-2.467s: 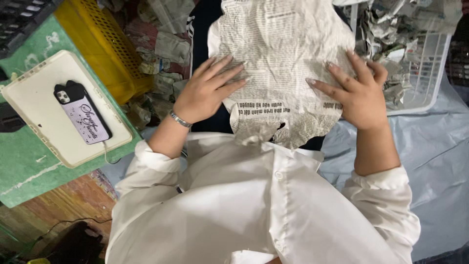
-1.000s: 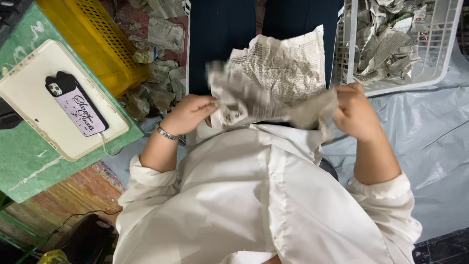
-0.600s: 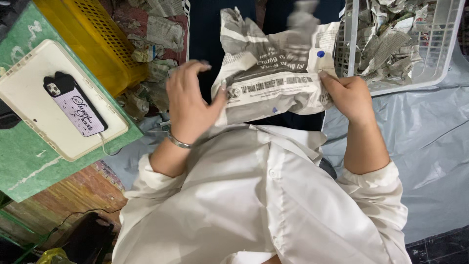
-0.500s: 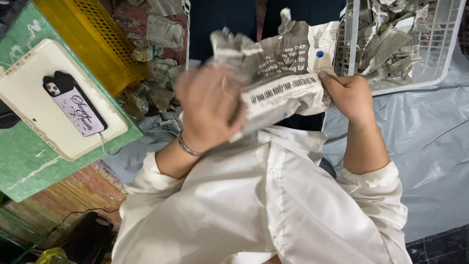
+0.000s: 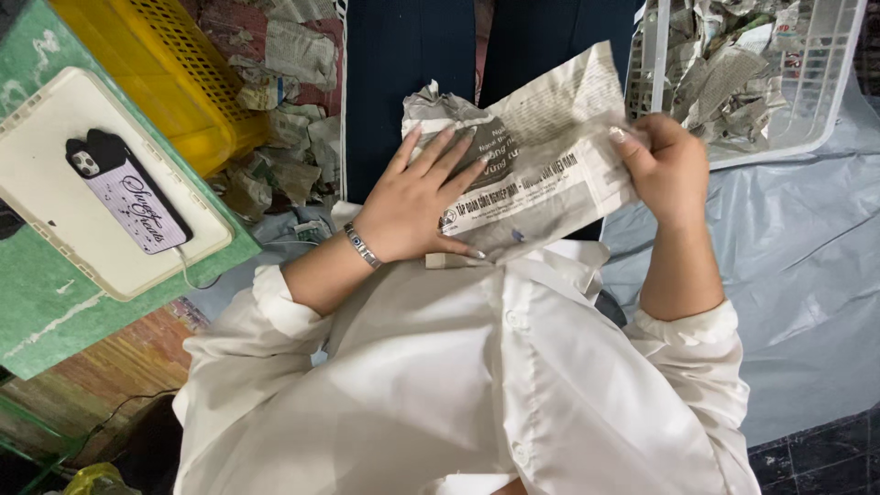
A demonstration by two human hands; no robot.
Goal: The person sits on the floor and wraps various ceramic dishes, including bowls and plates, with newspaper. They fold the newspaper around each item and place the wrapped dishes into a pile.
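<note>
A crumpled, folded sheet of newspaper [image 5: 527,170] is held at chest height, just above the front of a white shirt [image 5: 477,385]. The left hand [image 5: 422,197] is laid flat on the sheet, fingers spread and straight, pressing rather than clasping it; a metal bracelet [image 5: 362,246] is worn on its wrist. The right hand [image 5: 669,165] is closed on the sheet's right edge, which is pinched between thumb and fingers. A white plastic basket [image 5: 816,101] filled with crumpled newspaper scraps is seen just beyond the right hand, on grey sheeting [image 5: 807,275]. To the left, a yellow crate [image 5: 174,82] is set beside a white tray [image 5: 55,202], on which 1 phone [image 5: 128,197] in a dark case is laid. Loose paper scraps [image 5: 284,119] are scattered beside the crate.
</note>
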